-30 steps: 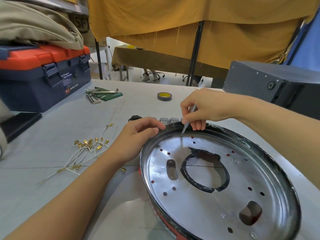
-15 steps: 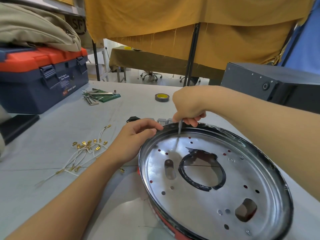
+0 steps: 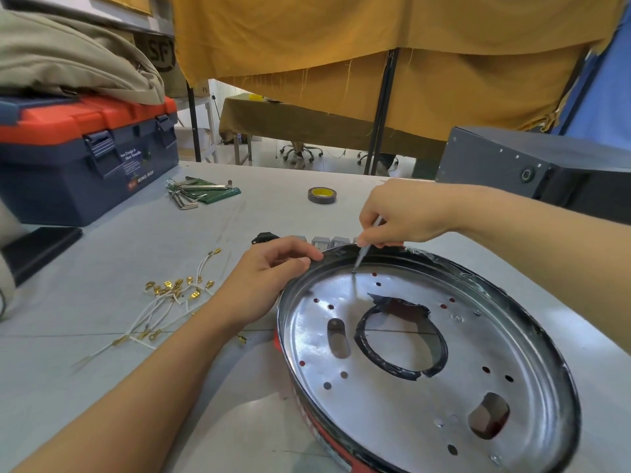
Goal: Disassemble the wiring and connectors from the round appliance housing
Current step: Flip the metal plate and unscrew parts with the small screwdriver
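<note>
- Housing (image 3: 426,370), round and shiny metal with a dark rim and a red side, is lying on the grey worktop (image 3: 102,387) at the near right, its open face turned up.
- Its flat plate is showing small holes, two oblong cut-outs and a black ring (image 3: 399,339) around a large middle opening.
- Right hand (image 3: 403,216) is pinching a thin metal tool (image 3: 363,250), fingers curled round it; the tool is slanting down with its tip touching the plate near the far rim.
- Left hand (image 3: 269,278) is resting on the housing's far-left rim, fingers loosely bent over the edge and thumb alongside, bracing it rather than gripping anything.
- Just behind the rim, a black plug part (image 3: 264,237) and a row of small grey blocks (image 3: 329,241) are sitting on the worktop.
- Left of the left forearm, a loose pile of white wires with gold connectors (image 3: 170,295) is lying apart from the housing.
- Farther back, a roll of tape (image 3: 322,195) and a set of hex keys on a green pouch (image 3: 201,192) are lying on the worktop.
- A blue and orange toolbox (image 3: 85,155) is standing at the far left, and a dark metal box (image 3: 532,169) at the far right.
</note>
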